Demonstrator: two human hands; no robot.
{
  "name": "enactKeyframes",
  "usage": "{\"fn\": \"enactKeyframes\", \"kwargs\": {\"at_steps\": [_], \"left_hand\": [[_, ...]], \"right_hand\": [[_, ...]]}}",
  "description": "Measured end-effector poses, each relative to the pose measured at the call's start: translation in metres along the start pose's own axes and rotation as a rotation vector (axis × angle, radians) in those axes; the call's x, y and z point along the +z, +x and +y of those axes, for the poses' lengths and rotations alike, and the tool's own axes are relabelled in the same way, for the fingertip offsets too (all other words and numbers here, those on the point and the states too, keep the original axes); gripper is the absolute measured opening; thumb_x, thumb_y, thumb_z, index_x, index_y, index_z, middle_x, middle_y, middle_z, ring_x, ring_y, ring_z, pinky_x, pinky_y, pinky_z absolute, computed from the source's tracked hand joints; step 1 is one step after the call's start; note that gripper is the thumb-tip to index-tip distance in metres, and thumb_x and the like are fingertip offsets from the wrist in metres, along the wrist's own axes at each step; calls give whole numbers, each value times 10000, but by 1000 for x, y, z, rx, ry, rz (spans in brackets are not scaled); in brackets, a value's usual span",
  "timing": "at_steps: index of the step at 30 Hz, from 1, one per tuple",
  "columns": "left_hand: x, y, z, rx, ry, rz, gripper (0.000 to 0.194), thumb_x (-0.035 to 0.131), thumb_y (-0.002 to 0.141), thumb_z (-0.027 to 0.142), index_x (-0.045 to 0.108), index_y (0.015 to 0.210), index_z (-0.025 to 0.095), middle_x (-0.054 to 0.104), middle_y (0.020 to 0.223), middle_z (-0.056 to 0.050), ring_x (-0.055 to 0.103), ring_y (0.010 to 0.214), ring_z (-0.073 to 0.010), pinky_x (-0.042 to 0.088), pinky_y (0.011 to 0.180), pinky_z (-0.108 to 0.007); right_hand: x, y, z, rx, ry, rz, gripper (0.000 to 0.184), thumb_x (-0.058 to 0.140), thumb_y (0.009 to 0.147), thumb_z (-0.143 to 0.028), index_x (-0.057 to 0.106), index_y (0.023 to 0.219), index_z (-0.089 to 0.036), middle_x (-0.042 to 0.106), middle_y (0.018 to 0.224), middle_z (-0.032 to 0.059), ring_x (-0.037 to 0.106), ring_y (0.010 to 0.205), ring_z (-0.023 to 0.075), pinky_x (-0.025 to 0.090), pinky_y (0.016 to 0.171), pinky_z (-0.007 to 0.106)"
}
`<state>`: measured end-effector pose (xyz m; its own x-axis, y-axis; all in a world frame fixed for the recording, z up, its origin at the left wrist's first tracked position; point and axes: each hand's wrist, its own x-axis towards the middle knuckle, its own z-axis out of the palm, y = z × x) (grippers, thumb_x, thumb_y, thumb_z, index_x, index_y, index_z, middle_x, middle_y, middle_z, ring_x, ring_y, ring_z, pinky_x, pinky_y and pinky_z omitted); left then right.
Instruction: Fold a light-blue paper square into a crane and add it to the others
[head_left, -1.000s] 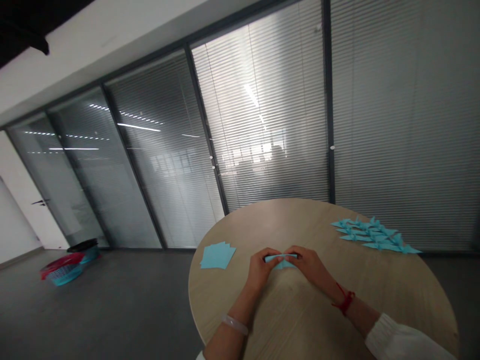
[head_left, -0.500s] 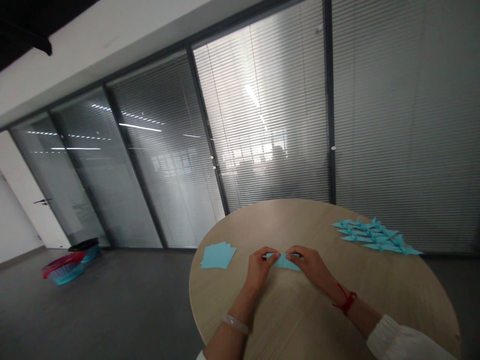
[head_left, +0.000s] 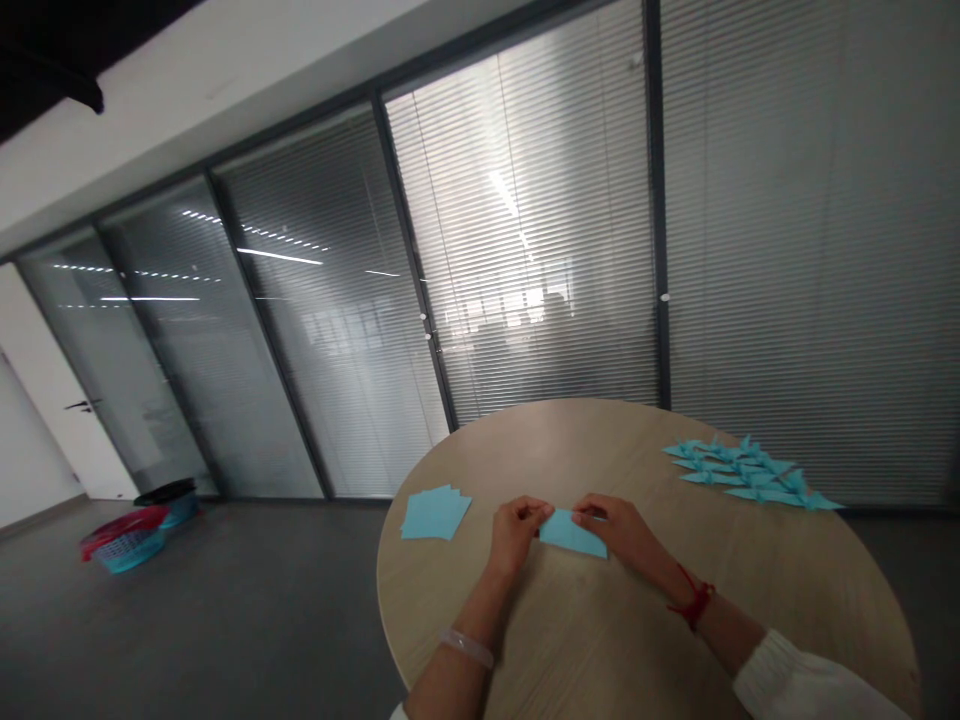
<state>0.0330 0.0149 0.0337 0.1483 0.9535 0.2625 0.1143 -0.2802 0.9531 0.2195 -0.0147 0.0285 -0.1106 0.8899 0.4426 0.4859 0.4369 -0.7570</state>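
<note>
Paper (head_left: 573,535) is now showing a broader face, seemingly opening out. Left hand (head_left: 514,532) and right hand (head_left: 616,522) are pinching its far edge.

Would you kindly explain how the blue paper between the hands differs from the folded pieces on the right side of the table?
The paper is a smooth, flat-looking oblong, while the folded pieces are spiky, with pointed tips.
The paper is held by the left hand and right hand; the folded pieces lie untouched, grouped in rows.
Both are light blue.
</note>
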Motion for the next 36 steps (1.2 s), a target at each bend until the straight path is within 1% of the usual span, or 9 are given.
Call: {"fn": "enactKeyframes", "kwargs": {"at_steps": [5,8,11,15,20,23,25,29,36], "left_hand": [[3,-3,0,-62,-55,-104,391,768,556,481,705,694,121,589,550,-14,498,495,-115,383,483,-229],[6,-6,3,-149,-158,-213,459,808,496,474,696,774,127,655,666,-40,583,574,-155,459,539,-260],[7,-8,4,-192,-171,-271,462,815,483,482,687,732,113,671,667,-52,611,589,-171,499,606,-298],[6,-7,5,-196,-155,-247,443,809,489,496,675,663,111,663,618,-43,603,548,-160,508,607,-303],[3,-4,6,-156,-181,-104,441,820,465,495,643,623,123,636,552,-18,588,511,-143,502,565,-274],[2,-3,6,-145,-208,-75,446,826,466,481,641,651,119,647,582,-25,594,521,-141,503,563,-265],[3,-3,5,-159,-227,-88,466,836,460,462,645,708,117,651,599,-25,605,535,-146,512,574,-271],[5,-3,3,-196,-245,-175,522,859,442,404,641,817,114,651,609,-18,623,563,-161,526,591,-287],[5,-8,9,-182,-288,-259,457,860,479,359,644,796,109,689,711,-62,650,667,-195,526,629,-299]], "right_hand": [[1,-1,-3,36,30,-38,278,548,773,-413,713,726,-194,708,693,32,623,651,187,433,599,257],[-1,1,-1,60,45,-9,315,543,766,-438,710,706,-178,694,658,30,608,614,179,419,567,252],[-3,4,4,75,65,1,335,550,750,-459,708,694,-170,686,641,28,601,601,178,413,547,248],[-2,5,9,95,98,-12,347,544,756,-464,714,724,-163,689,659,29,605,621,183,411,551,247],[0,5,12,91,91,-22,332,545,767,-443,718,750,-161,692,678,28,608,640,184,406,567,247],[1,4,12,72,54,-24,333,527,780,-439,706,722,-164,679,661,21,595,623,174,398,553,238],[0,4,12,67,18,-4,346,510,787,-438,693,693,-160,667,639,20,584,607,168,390,544,235],[-2,3,8,85,11,22,352,504,777,-436,689,684,-152,678,653,37,597,620,176,405,565,241],[-8,3,3,102,32,89,332,504,766,-428,695,698,-165,702,691,54,623,659,197,438,593,259]]}}
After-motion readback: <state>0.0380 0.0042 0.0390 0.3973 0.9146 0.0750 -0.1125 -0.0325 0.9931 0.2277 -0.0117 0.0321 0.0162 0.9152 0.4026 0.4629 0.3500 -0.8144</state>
